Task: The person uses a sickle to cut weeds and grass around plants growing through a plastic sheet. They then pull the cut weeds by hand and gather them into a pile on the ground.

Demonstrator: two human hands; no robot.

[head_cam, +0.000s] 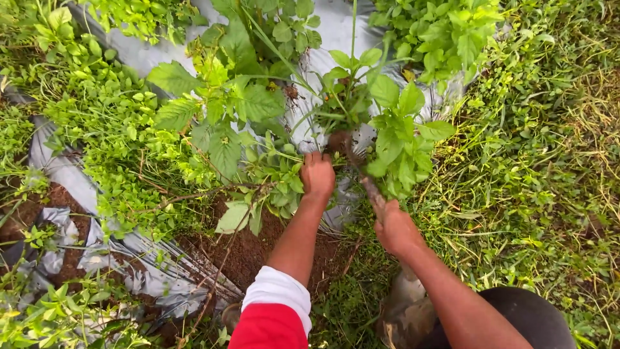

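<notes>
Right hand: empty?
No. The right hand is closed around the handle of a small digging tool, whose blade end reaches the soil clump by the left hand.

No packages, labels, signs or screens show anywhere among the plants, soil and grey plastic sheeting [336,29]

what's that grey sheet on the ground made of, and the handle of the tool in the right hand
Grey sheet: looks like thin plastic film, glossy and crinkled, torn where soil shows through. Tool handle, gripped by the right hand: probably wood, brown and matte, though dirt may hide its surface. The left hand grips plant stems.
</notes>
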